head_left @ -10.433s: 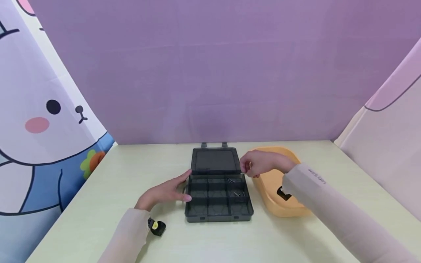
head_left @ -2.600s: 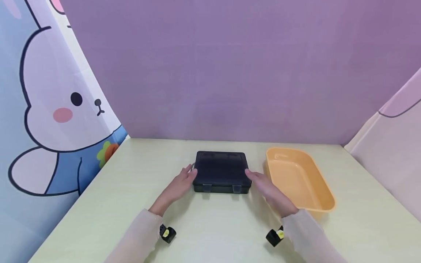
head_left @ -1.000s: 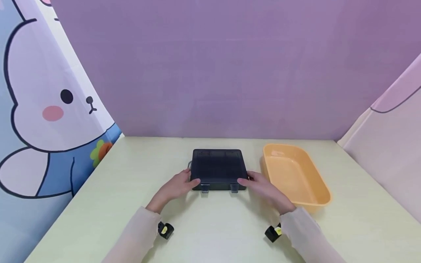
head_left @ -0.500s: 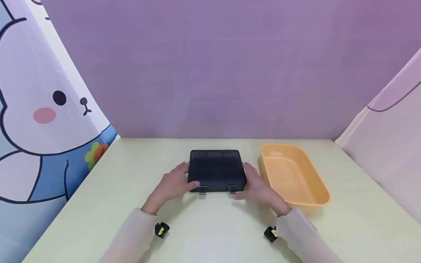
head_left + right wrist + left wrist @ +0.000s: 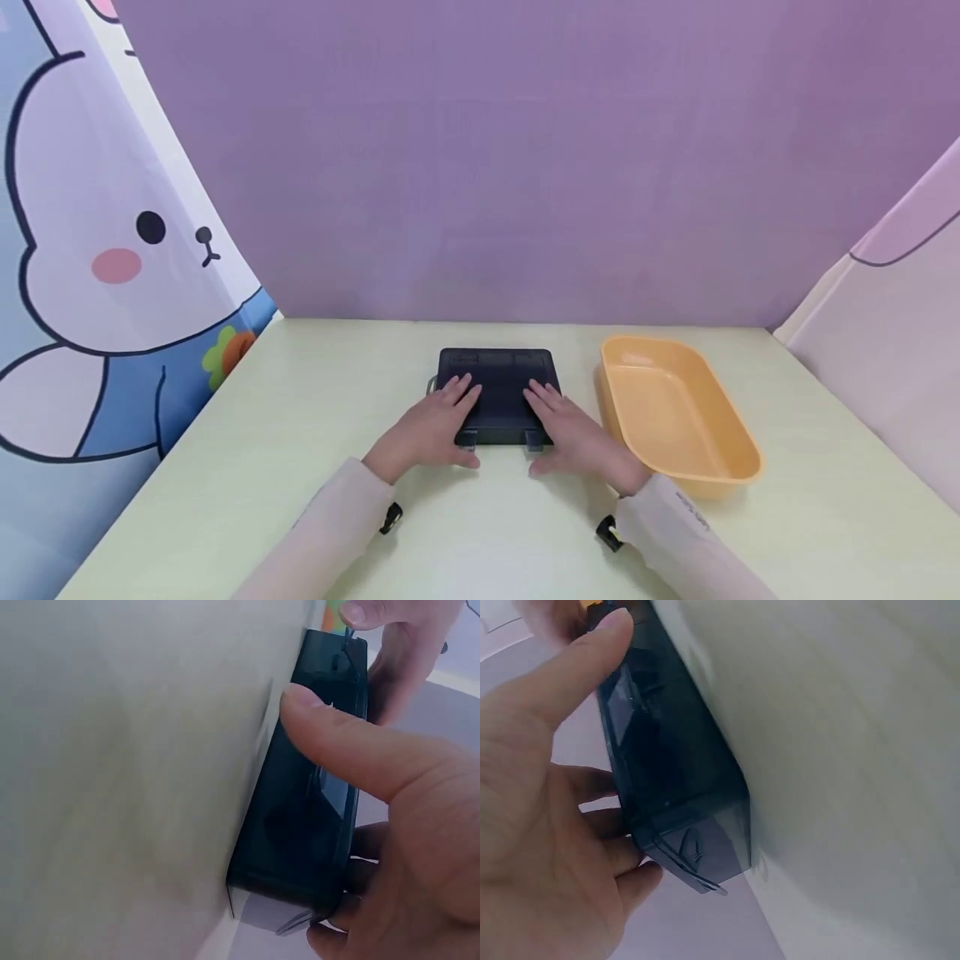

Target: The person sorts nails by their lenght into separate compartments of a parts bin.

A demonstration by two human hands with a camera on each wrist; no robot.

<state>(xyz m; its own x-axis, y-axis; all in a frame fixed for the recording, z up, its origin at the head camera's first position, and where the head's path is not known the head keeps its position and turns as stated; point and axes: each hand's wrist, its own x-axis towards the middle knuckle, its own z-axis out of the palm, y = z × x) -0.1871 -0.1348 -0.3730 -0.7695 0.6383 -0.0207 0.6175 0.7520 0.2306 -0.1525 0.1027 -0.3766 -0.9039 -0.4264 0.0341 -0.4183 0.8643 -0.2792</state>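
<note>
A dark, see-through compartment box lies on the table with its lid down. Two clip latches stick out from its front edge. My left hand rests its extended fingers on the left part of the lid, thumb by the front wall near the left latch. On the right part of the lid lie the extended fingers of my right hand, its thumb near the right latch. In the left wrist view a thin wire handle shows on the box's end wall. The box's contents are hidden under the lid.
A yellow-orange plastic tub stands to the right of the box, close to my right forearm. The pale table ends at a purple cloth backdrop. A cartoon-printed cloth hangs at the left.
Ten seconds ago the box was open, with small metal pieces in some compartments; now its lid is down. In the last half second both hands moved from the box's sides onto its lid.
</note>
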